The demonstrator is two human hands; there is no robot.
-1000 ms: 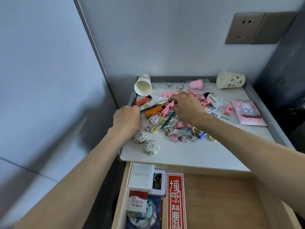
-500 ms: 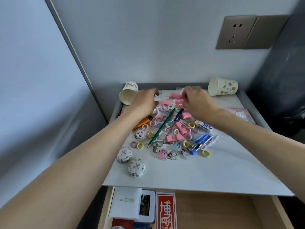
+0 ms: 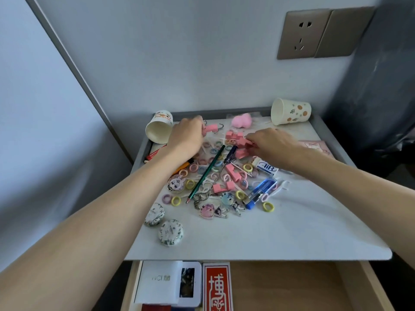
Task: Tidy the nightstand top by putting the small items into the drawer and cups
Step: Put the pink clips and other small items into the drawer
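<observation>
A heap of small items covers the white nightstand top point(image 3: 292, 232): pink clips point(image 3: 232, 172), coloured hair ties point(image 3: 175, 201), a green pencil point(image 3: 205, 173), a screwdriver point(image 3: 224, 163), an eraser point(image 3: 266, 167), blue pens point(image 3: 260, 191) and keychains point(image 3: 213, 210). My left hand point(image 3: 186, 138) is at the back left, closed on a pink hook clip point(image 3: 211, 127). My right hand point(image 3: 271, 144) pinches the pink clips point(image 3: 242, 142) at the back of the heap. Two paper cups lie on their sides, one at the back left point(image 3: 159, 129) and one at the back right point(image 3: 290, 111). The wooden drawer point(image 3: 280, 286) is open below.
Two round floral tins point(image 3: 170, 232) sit near the front left. A pink puff point(image 3: 241, 120) lies by the back rim and a pink card point(image 3: 314, 146) at the right edge. A red lighter point(image 3: 155, 153) lies by the left rim. The drawer holds a white box point(image 3: 157, 281) and a red packet point(image 3: 217, 288).
Both hands have reached from the middle of the heap toward its back. My left hand now grips the pink hook clip and my right hand is on the pink clips.
</observation>
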